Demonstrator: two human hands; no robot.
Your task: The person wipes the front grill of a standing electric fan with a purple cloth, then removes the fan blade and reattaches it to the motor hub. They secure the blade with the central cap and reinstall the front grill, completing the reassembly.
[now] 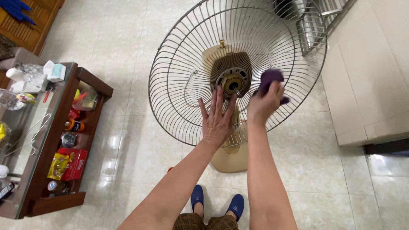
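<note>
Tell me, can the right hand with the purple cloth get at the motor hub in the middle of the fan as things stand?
Probably yes. The right hand holds the purple cloth just beside the motor hub. The blades and front guard are off, so only the rear grille lies behind it. The left hand rests below, not in between.

Location assessed: a lived-in home, likely the living room.

I note glossy cream floor tiles [128,140], a wooden coffee table [96,83] with a glass top, snack packets [64,164] and bottles on its lower shelf, a tissue box [55,71] at its far corner, a pedestal fan [232,85], and blue house slippers [197,196].
</note>
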